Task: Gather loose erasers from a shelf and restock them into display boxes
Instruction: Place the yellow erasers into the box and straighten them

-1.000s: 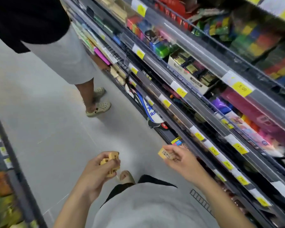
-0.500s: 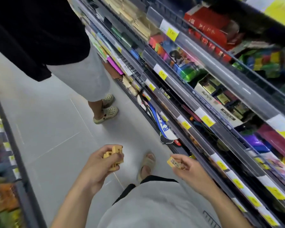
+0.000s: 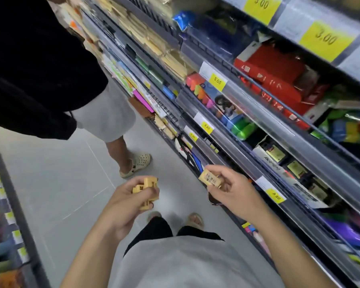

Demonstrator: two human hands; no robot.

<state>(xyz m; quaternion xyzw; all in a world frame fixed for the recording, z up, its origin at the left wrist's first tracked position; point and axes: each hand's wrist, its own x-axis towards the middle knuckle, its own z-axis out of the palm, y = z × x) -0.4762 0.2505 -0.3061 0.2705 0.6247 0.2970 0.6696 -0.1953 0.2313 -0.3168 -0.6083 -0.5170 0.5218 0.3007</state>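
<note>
Yellow erasers [image 3: 145, 193] gripped in left hand [image 3: 127, 201], one eraser [image 3: 210, 179] pinched by right hand [image 3: 232, 189]

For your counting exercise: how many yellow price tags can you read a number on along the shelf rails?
6: two "3.00" tags top right, "5.00", "8.80", a small tag, another. More are blurred.

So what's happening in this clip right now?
A person stands in a shop aisle facing stocked shelves. The left hand grips a clump of yellow erasers; the right hand pinches a single eraser. Nothing has gone into a display box yet. Another person stands just ahead.
</note>
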